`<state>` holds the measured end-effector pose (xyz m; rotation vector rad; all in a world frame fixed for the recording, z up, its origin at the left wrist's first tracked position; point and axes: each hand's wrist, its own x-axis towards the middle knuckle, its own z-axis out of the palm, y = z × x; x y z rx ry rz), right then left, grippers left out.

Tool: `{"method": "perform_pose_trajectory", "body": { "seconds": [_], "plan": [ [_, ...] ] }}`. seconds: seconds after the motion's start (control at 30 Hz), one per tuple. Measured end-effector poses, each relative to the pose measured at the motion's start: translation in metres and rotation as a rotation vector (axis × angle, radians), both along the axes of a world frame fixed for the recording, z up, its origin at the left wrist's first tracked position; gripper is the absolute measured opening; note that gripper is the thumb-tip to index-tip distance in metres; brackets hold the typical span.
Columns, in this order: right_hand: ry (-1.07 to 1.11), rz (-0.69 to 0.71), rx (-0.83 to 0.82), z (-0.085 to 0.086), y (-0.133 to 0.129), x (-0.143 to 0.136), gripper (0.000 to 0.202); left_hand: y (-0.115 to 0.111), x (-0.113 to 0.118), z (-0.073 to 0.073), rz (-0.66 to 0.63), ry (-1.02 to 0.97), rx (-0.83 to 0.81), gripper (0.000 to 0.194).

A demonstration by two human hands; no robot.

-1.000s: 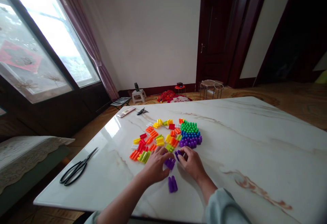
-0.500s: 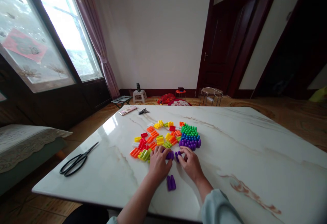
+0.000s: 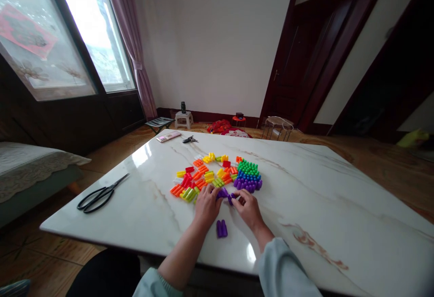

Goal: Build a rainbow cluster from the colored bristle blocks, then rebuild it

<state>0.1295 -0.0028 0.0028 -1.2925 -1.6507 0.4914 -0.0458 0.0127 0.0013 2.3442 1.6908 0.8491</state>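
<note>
My left hand (image 3: 207, 205) is closed on a purple plastic block (image 3: 223, 192) made of round-ended pegs joined side by side. Between the fingertips of my right hand (image 3: 249, 207) is a smaller purple block (image 3: 231, 199), right against the first; I cannot tell whether the two are joined. A separate purple two-peg block (image 3: 221, 228) lies nearer me on the table. Just beyond my hands stands a packed cluster of upright pegs, with purple (image 3: 248, 185), blue (image 3: 249, 176) and green (image 3: 248, 167) rows. Loose orange, yellow, red and lime blocks (image 3: 200, 175) spread beyond my left hand.
Black-handled scissors (image 3: 101, 194) lie on the left of the marble-patterned table (image 3: 142, 224). Toward the far left edge are a phone (image 3: 168, 136) and a small dark tool (image 3: 190, 139). Stools (image 3: 183, 119) stand on the floor beyond.
My right hand has brought its small purple block left against the block in my left hand; a gap lay between them before. The whole view has shifted slightly.
</note>
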Motion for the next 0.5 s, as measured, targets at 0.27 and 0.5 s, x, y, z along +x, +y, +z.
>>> {"method": "perform_pose_trajectory", "body": {
  "seconds": [0.27,0.5],
  "plan": [
    [0.078,-0.151,-0.147,-0.001,-0.014,0.040,0.025,0.000,0.000,-0.001,-0.004,-0.019,0.013,0.023],
    [0.064,-0.418,-0.134,-0.014,-0.006,0.087,0.029,-0.002,-0.001,0.005,-0.015,-0.022,-0.006,0.024]
  ]
}}
